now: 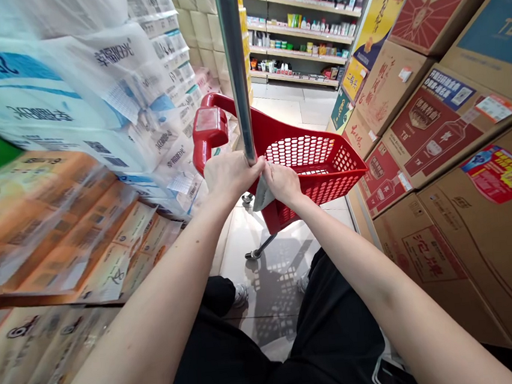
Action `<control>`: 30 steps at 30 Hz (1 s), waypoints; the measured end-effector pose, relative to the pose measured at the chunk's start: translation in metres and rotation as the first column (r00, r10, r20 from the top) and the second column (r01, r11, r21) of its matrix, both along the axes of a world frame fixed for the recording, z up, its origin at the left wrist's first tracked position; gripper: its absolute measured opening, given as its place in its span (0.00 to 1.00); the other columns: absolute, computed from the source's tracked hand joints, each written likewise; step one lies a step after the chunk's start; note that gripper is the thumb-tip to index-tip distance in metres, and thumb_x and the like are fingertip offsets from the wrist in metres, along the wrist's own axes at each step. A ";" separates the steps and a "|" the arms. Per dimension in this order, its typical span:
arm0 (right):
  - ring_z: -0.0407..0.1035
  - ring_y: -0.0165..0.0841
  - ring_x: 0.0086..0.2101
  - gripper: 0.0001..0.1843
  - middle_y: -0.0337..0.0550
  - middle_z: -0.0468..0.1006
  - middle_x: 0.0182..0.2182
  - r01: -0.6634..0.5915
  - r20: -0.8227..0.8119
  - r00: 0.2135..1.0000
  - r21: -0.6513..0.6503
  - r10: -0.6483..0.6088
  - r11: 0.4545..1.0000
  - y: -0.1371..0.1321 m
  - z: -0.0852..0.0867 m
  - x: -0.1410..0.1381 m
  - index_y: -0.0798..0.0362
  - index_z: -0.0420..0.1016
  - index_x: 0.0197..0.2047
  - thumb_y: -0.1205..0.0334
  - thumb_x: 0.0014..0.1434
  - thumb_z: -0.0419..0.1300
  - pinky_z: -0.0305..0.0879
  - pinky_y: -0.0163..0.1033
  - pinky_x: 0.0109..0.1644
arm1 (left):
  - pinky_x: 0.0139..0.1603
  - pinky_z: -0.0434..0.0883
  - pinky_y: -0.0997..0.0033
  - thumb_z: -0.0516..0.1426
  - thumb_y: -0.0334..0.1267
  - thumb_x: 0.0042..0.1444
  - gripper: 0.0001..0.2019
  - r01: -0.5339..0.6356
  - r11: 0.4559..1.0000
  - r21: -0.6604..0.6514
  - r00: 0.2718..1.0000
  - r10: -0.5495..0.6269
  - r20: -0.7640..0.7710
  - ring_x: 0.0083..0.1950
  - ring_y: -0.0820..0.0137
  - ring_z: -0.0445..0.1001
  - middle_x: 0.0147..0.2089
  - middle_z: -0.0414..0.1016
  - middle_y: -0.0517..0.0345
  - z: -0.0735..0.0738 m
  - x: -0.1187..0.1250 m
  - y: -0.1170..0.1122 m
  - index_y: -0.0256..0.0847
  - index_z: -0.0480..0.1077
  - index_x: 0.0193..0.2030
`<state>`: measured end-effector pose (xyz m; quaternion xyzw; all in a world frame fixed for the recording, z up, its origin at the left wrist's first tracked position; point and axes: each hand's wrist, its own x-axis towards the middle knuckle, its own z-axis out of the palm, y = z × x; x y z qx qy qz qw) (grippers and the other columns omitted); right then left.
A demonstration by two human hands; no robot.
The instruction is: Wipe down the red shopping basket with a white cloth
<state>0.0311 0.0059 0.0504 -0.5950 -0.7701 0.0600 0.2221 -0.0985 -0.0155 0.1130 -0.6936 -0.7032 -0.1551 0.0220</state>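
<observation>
A red plastic shopping cart (300, 178) with a perforated basket stands in front of me in the aisle. A shiny metal pole (235, 67) comes down from the top of the view to my hands. My left hand (231, 173) is closed at the pole's lower visible part, thumb against it. Beside it, my right hand (282, 182) is closed, its fingertips meeting my left thumb. From under the right hand hangs a grey, cloth-like piece (263, 194); its upper part is hidden by the fingers. The cart's red handle part (209, 127) sticks out left of the pole.
Stacked packs of paper tissue (88, 93) line the left side, with orange packs (59, 217) lower down. Cardboard cartons (434, 120) rise close on the right. Shelves of small bottles and boxes (298, 25) stand ahead. Tiled floor (237, 230) runs between.
</observation>
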 end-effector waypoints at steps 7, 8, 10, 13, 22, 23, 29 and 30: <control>0.74 0.43 0.40 0.36 0.53 0.80 0.36 0.060 -0.062 0.996 -0.152 -0.071 0.987 0.017 0.003 0.008 0.53 0.78 0.36 0.43 0.69 0.33 0.65 0.43 0.43 | 0.44 0.68 0.60 0.46 0.62 0.58 0.28 0.018 1.000 -0.003 1.000 -0.018 -0.020 0.48 0.52 0.75 0.41 0.80 0.46 0.001 0.003 -0.002 0.44 0.79 0.41; 0.74 0.44 0.41 0.36 0.54 0.80 0.37 0.074 -0.057 0.995 -0.175 -0.085 0.982 0.019 0.003 0.009 0.53 0.78 0.36 0.44 0.69 0.33 0.65 0.44 0.44 | 0.44 0.68 0.60 0.46 0.61 0.57 0.28 0.036 0.999 -0.007 0.999 -0.036 -0.019 0.49 0.52 0.75 0.41 0.80 0.47 0.001 0.003 -0.002 0.44 0.79 0.40; 0.74 0.46 0.43 0.35 0.55 0.80 0.39 0.092 -0.043 0.994 -0.204 -0.102 0.975 0.021 0.004 0.009 0.54 0.78 0.37 0.45 0.69 0.34 0.66 0.46 0.44 | 0.44 0.68 0.61 0.47 0.61 0.57 0.27 0.082 0.997 -0.015 0.996 -0.082 -0.023 0.49 0.53 0.75 0.40 0.80 0.48 0.003 0.000 -0.002 0.45 0.79 0.39; 0.74 0.47 0.44 0.34 0.55 0.80 0.40 0.093 -0.033 0.994 -0.205 -0.102 0.974 0.021 0.003 0.008 0.53 0.78 0.39 0.46 0.69 0.34 0.66 0.47 0.45 | 0.43 0.68 0.62 0.47 0.61 0.57 0.26 0.153 0.987 -0.045 0.987 -0.155 -0.046 0.48 0.54 0.76 0.39 0.80 0.49 0.006 -0.006 0.000 0.47 0.80 0.38; 0.73 0.38 0.39 0.34 0.46 0.81 0.37 0.039 -0.067 0.997 -0.039 -0.042 0.998 0.020 -0.012 0.016 0.50 0.79 0.35 0.48 0.70 0.34 0.62 0.38 0.41 | 0.44 0.66 0.65 0.46 0.62 0.57 0.27 0.183 0.973 -0.141 0.970 -0.203 -0.137 0.48 0.55 0.75 0.42 0.80 0.49 0.006 -0.013 -0.002 0.48 0.79 0.40; 0.73 0.37 0.39 0.33 0.44 0.81 0.37 0.031 -0.070 0.997 -0.027 -0.033 0.999 0.021 -0.014 0.018 0.49 0.78 0.34 0.48 0.70 0.34 0.61 0.37 0.40 | 0.45 0.66 0.65 0.46 0.62 0.57 0.27 0.197 0.968 -0.158 0.966 -0.219 -0.139 0.49 0.55 0.75 0.42 0.79 0.49 0.007 -0.013 -0.003 0.48 0.79 0.40; 0.72 0.35 0.37 0.35 0.42 0.81 0.35 0.019 -0.054 0.998 0.014 -0.018 1.000 0.022 -0.018 0.026 0.49 0.78 0.34 0.48 0.71 0.32 0.57 0.35 0.37 | 0.44 0.66 0.69 0.49 0.63 0.56 0.26 0.296 0.906 -0.302 0.927 -0.348 -0.137 0.50 0.56 0.74 0.44 0.79 0.50 0.018 -0.015 0.003 0.49 0.78 0.45; 0.72 0.35 0.37 0.35 0.41 0.81 0.35 0.017 -0.051 0.999 0.017 -0.016 1.000 0.022 -0.018 0.027 0.49 0.78 0.34 0.48 0.71 0.32 0.56 0.35 0.37 | 0.44 0.66 0.69 0.49 0.64 0.55 0.27 0.290 0.901 -0.324 0.924 -0.351 -0.151 0.50 0.56 0.74 0.44 0.79 0.50 0.019 -0.015 0.005 0.49 0.78 0.46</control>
